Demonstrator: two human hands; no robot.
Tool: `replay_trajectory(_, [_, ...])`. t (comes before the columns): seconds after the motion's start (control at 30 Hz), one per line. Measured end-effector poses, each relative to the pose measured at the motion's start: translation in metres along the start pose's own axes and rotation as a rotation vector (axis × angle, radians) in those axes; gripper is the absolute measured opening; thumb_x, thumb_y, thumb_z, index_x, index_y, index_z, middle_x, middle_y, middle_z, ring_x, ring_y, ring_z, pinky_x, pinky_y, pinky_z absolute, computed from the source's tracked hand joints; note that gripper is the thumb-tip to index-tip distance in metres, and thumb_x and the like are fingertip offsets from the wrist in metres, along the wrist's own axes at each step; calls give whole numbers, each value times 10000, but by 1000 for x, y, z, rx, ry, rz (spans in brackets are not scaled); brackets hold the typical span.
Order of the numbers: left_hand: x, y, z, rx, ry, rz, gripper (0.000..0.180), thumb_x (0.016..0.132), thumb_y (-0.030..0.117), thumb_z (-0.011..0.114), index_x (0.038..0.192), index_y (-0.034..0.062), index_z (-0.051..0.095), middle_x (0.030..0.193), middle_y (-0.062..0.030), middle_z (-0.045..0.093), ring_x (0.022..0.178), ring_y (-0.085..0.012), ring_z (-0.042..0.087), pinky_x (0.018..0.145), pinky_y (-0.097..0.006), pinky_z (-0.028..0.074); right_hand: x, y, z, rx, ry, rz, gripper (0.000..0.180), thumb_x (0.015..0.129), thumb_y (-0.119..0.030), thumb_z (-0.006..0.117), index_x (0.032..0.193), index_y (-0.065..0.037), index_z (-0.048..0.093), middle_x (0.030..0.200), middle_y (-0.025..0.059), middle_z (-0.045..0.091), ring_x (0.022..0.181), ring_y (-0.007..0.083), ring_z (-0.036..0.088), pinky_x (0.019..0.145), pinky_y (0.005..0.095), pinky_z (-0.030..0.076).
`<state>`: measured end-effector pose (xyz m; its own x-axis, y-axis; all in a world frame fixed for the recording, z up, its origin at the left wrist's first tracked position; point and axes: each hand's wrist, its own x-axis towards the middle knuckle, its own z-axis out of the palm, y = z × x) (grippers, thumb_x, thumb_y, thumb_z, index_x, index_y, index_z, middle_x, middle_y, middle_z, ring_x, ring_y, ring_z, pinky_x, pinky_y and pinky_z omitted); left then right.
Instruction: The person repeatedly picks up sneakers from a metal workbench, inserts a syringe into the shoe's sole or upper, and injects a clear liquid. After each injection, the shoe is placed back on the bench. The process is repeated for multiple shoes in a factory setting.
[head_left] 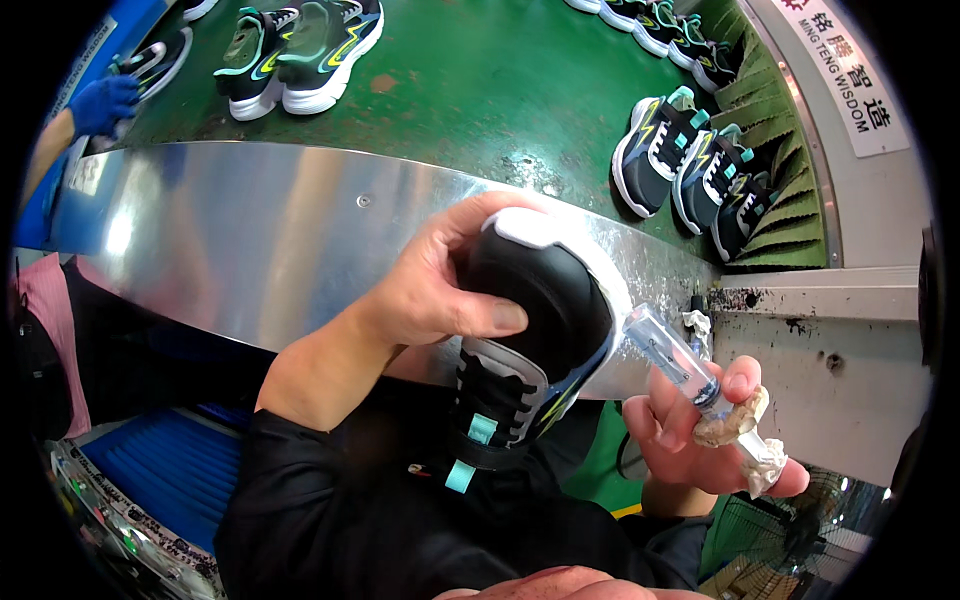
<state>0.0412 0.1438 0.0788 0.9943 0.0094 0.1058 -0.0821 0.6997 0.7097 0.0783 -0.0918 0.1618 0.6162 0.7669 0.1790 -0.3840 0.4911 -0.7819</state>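
Observation:
In front of my chest, my left hand [425, 290] grips a black sneaker [545, 285] around its toe, the thumb pressed on the upper. The toe points away from me, and the laces and turquoise tabs hang toward my body. The white sole edge faces right. My right hand [675, 440] is closed around a clear plastic syringe [672, 352], with off-white padding wrapped about its flange and plunger end. Its front end comes right up to the sole edge; I cannot tell whether they touch.
Beyond a metal ledge [250, 200] lies a green belt [470, 90]. Pairs of sneakers [310, 60] stand on it, with more shoes [690, 165] beside a green strip curtain [790, 190]. At far left a co-worker's blue-gloved hand [103, 105] holds a shoe. A fan [790, 530] stands lower right.

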Motion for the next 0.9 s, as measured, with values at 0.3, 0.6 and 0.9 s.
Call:
replay_trajectory(0.3, [3,-7,-16,-71,-33,44,711,653,27,732,1298,37,434,1108,-76,598,1031,-171,577,925,-322,446,-20,12,-21,68,37,-25,914,541,-703,729,1159,-76,483,861,120,591,740,221,540,561,314,329])
replay_trajectory(0.6, [7,-11,-17,-111,56,47,590,672,60,665,1229,10,476,1093,-129,607,993,-236,607,890,-358,483,-32,26,-41,182,4,-61,963,515,-679,759,1183,-52,462,989,123,561,823,226,517,630,315,352])
replay_trajectory(0.9, [10,-11,-16,-90,83,34,471,718,150,625,1145,-27,531,1034,-158,633,912,-253,645,816,-358,531,-37,33,-45,135,65,-21,834,594,-646,750,1208,-160,464,885,142,577,792,171,408,598,279,317])
